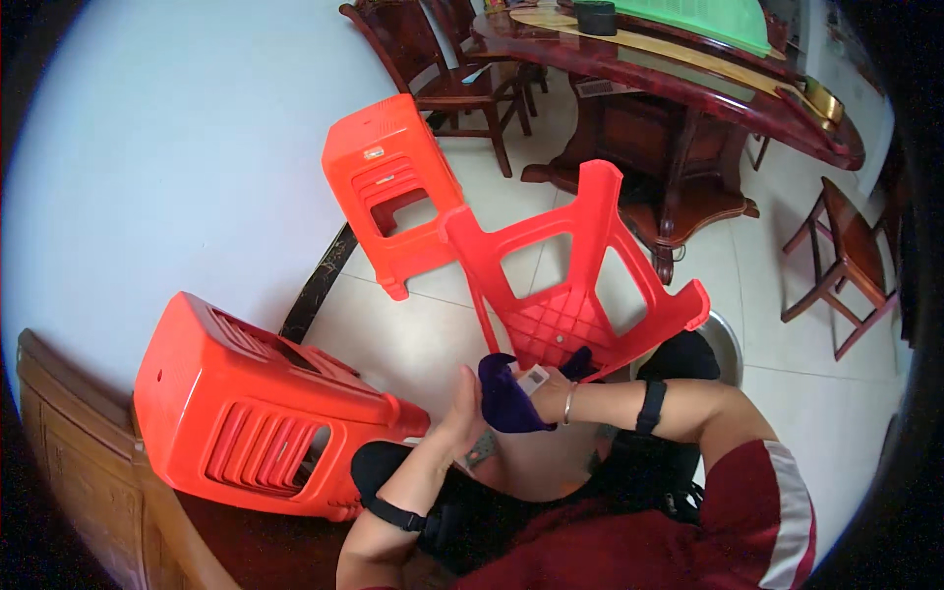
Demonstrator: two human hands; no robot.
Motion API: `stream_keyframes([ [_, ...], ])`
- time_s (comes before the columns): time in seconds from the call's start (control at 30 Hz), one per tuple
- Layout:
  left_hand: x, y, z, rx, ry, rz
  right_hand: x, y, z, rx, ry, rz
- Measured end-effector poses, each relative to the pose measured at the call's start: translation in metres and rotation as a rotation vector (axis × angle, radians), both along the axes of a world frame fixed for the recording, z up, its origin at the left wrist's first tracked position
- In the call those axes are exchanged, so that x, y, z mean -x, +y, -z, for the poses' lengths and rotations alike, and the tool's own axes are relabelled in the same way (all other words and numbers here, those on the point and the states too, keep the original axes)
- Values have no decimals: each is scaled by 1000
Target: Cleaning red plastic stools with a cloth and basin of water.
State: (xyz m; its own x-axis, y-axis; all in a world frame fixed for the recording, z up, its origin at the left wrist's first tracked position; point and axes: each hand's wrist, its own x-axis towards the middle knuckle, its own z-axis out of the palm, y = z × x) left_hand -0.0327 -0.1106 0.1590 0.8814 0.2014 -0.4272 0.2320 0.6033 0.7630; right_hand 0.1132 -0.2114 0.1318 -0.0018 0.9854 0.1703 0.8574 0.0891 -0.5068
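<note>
The person sits with legs apart, an upturned red plastic stool [559, 324] in front of them, its legs raised and the crosshatched underside of its seat showing. At its near edge is a dark purple cloth [506, 398] with a white label [533, 380] on it. The right hand [554, 389], wearing a bracelet [567, 404], reaches in to the cloth, which hides most of its fingers; whether they are clamped on it cannot be told. The left hand [460, 415] is raised just beside the cloth's left side, its fingers straight and close together, its palm open; whether it touches the cloth cannot be made out. To the left, a red stool stack [280, 403] lies on its side, and beyond it another red stool [393, 182] stands on the pale tiled floor [393, 334] near the wall. Behind, a dark red tabletop [723, 74] carries a black round container [596, 18], a green plastic basket [698, 20] and a gold-coloured object [824, 101]. Wooden chairs [462, 88] stand at its left, and a wooden seat [851, 236] stands at the right. A metal rim [733, 349] shows beside the right knee.
</note>
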Motion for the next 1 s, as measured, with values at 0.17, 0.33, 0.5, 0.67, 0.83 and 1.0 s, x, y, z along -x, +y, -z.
stream_keyframes([
  [0.17,5,-10,7,-164,-41,211,-44,-17,8,192,393,-343],
  [0.33,2,-3,-28,-407,12,634,-90,-54,80,432,947,-294],
  [0.5,-31,105,-69,-1224,137,-437,-126,-58,115,562,885,-538],
  [0.67,-13,151,-12,-1332,520,-313,-127,-8,130,923,1000,-530],
  [0.83,-11,130,-44,-476,340,-121,-102,-42,191,1257,1169,-385],
  [1.0,12,131,-28,-523,102,-71,-37,-72,213,1753,1085,-169],
])
